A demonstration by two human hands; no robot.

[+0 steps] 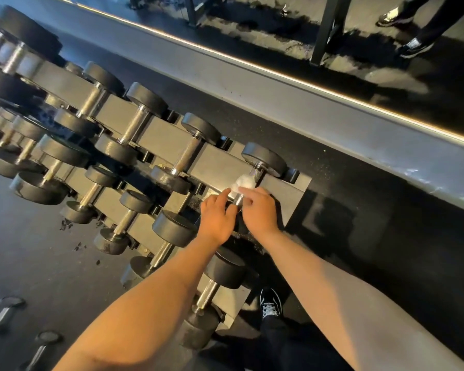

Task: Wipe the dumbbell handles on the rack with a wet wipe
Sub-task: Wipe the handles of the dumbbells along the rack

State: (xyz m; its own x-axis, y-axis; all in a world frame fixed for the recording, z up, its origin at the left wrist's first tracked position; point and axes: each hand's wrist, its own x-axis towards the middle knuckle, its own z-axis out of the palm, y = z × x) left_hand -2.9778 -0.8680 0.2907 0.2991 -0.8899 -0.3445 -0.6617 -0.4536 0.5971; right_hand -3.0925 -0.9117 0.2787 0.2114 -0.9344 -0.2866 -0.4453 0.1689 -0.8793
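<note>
A dark tiered dumbbell rack (287, 194) runs from the upper left to the lower middle and carries several black dumbbells with chrome handles. The rightmost dumbbell (265, 159) on the top tier has a white wet wipe (242, 183) wrapped over its handle. My right hand (257, 210) pinches the wipe from the right. My left hand (217, 215) is just left of the handle, its fingers reaching to the wipe's lower edge and curled at the handle. The near end of that dumbbell is hidden under both hands.
Another dumbbell (190, 148) sits just left on the top tier. Two dumbbells (6, 314) lie on the floor at the lower left. My shoe (270, 303) stands by the rack's base. A lit mirror ledge (279, 76) runs behind, reflecting another person's feet (413, 46).
</note>
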